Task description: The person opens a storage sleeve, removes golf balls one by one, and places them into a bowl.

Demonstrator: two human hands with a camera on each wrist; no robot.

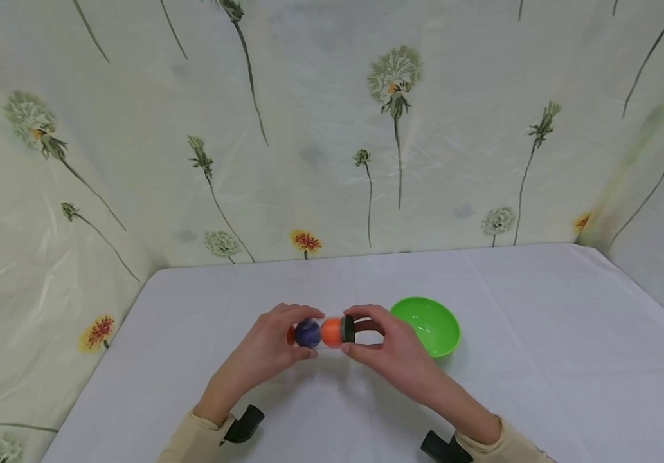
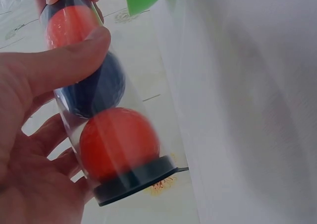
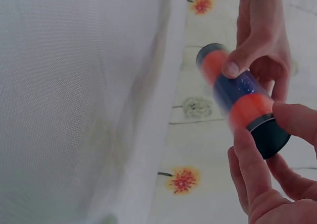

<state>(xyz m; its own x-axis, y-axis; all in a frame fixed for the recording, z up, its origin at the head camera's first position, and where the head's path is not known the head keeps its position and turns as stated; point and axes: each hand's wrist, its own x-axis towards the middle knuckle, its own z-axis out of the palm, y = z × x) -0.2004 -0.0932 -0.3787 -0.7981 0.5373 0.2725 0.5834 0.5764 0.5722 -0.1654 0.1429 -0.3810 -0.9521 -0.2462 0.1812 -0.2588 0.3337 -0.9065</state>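
A clear plastic tube (image 2: pixel 133 92) with black end caps holds a row of balls: a dark blue ball (image 1: pixel 308 334) between two orange balls (image 1: pixel 331 332). My left hand (image 1: pixel 265 344) grips the tube's left part, its thumb (image 2: pixel 74 55) lying across the plastic. At the other end, my right hand (image 1: pixel 392 350) pinches around the black cap (image 3: pixel 270 137) with thumb and fingers. Both hands keep the tube raised, roughly level, above the table. Part of the left orange ball is hidden behind the left hand in the head view.
On the white-covered table (image 1: pixel 511 334), a green bowl (image 1: pixel 432 328) stands just beyond and right of the right hand. A flower-printed sheet (image 1: pixel 320 128) hangs behind the table and at the sides. Black devices (image 1: pixel 245 424) are strapped at both wrists.
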